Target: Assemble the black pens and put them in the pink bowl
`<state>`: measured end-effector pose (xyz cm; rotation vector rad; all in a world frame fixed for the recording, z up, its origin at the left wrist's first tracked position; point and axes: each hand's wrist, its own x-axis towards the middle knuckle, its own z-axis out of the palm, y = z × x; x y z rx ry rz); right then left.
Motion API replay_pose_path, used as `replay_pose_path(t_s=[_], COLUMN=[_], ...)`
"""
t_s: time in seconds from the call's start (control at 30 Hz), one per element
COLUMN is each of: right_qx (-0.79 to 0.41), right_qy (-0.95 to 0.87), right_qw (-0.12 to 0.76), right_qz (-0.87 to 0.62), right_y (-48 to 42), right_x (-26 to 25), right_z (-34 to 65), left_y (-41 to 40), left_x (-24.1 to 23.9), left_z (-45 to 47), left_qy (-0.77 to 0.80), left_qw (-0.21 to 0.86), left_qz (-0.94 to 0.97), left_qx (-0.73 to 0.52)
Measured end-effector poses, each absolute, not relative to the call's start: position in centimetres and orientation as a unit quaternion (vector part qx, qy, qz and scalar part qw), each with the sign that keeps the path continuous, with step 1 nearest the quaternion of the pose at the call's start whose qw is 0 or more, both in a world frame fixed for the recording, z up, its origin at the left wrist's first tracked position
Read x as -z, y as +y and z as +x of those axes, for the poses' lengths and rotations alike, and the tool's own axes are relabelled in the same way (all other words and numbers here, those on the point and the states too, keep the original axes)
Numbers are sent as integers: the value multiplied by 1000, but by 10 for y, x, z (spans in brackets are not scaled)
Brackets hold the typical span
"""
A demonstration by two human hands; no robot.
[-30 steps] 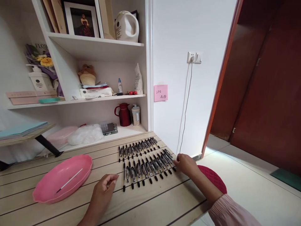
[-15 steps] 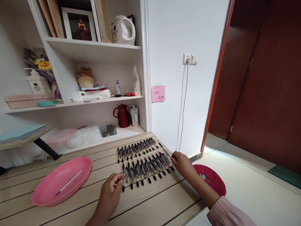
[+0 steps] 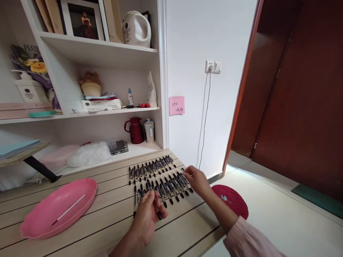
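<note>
Two rows of black pens lie side by side on the wooden table: a far row (image 3: 152, 166) and a near row (image 3: 174, 186), with several clear-bodied pens in each. Over the left part of the near row is my left hand (image 3: 147, 214), its fingers curled in; the black end of a pen (image 3: 159, 215) shows between them. At the right end of the rows, my right hand (image 3: 195, 178) pinches a slim pen, mostly hidden, with a dark tip poking out past the fingers.
A pink scalloped tray (image 3: 34, 228) at left holds a thin white stick with a dark tip (image 3: 69, 208). Beyond the table stands a white shelf (image 3: 118, 110) with a red jug (image 3: 136, 130) and a cup (image 3: 149, 131). A red round stool (image 3: 235, 201) is at right.
My left hand has moved right, from the row's left end onto the pens. My right hand stays by the right end, with less of its pen showing. The view has shifted slightly.
</note>
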<state>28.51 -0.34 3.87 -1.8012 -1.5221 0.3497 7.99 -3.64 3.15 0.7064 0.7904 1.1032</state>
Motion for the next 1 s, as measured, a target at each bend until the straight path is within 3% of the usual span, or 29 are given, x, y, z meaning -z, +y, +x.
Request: replay_pose_path(t_s=[0.1, 0.2, 0.6, 0.7, 0.83, 1.0], right_qx=[-90, -90, -127, -247, -476, -550], right_qy=[-546, -548, -549, -534, -469, -431], right_qw=[287, 261, 289, 381, 540, 595], right_qz=[-782, -790, -774, -713, -512, -397], right_y=[28, 44, 38, 21, -6, -21], right_x=[-36, -25, -15, -25, -44, -61], right_z=[318, 325, 331, 321, 285, 244], left_y=[-38, -40, -40, -43, -49, -52], left_x=[-23, -16, -16, -16, -16, -19], left_z=[75, 74, 78, 78, 79, 79], left_qy=[366, 377, 419, 410, 393, 391], left_qw=[729, 725, 690, 689, 683, 677], left_qz=[329, 347, 424, 454, 496, 512], left_qx=[-475, -460, -411, -387, -366, -355])
